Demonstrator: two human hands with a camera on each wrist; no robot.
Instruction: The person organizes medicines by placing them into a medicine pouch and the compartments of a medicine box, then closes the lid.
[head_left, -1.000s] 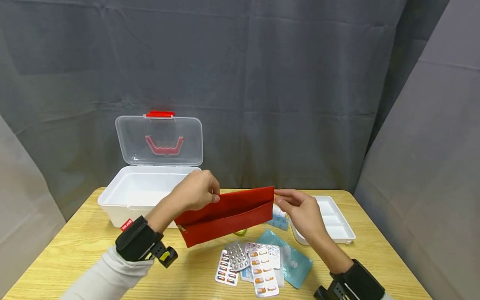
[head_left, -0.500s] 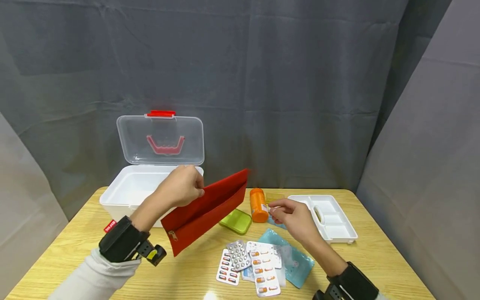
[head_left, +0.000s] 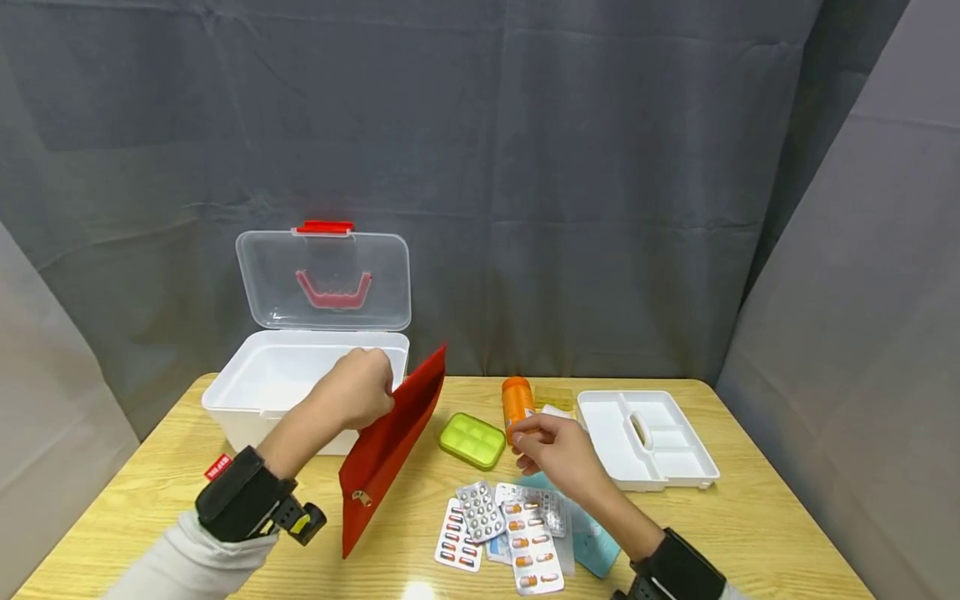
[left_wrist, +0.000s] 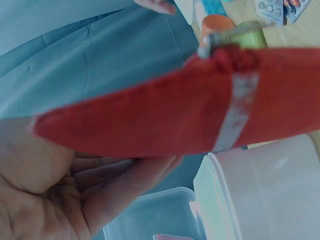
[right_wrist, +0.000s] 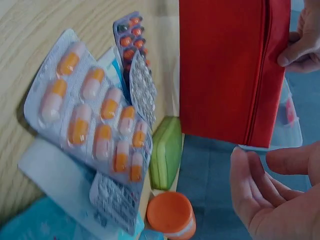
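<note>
One red pouch [head_left: 386, 454], inside hidden

Setting read as a staged recording booth; the room beyond could not be told. Dark grey cloth [head_left: 480, 183] hung as a creased backdrop behind a wood-grain worktop [head_left: 750, 533], paler cloth [head_left: 862, 333] screened both sides, and black camera units [head_left: 243, 497] were strapped to both wrists.

The flat red pouch [head_left: 390, 450], zip pull [head_left: 362, 497] near one end, tilts above the worktop [head_left: 750, 533], held in the left fingers [right_wrist: 295, 52].
</note>
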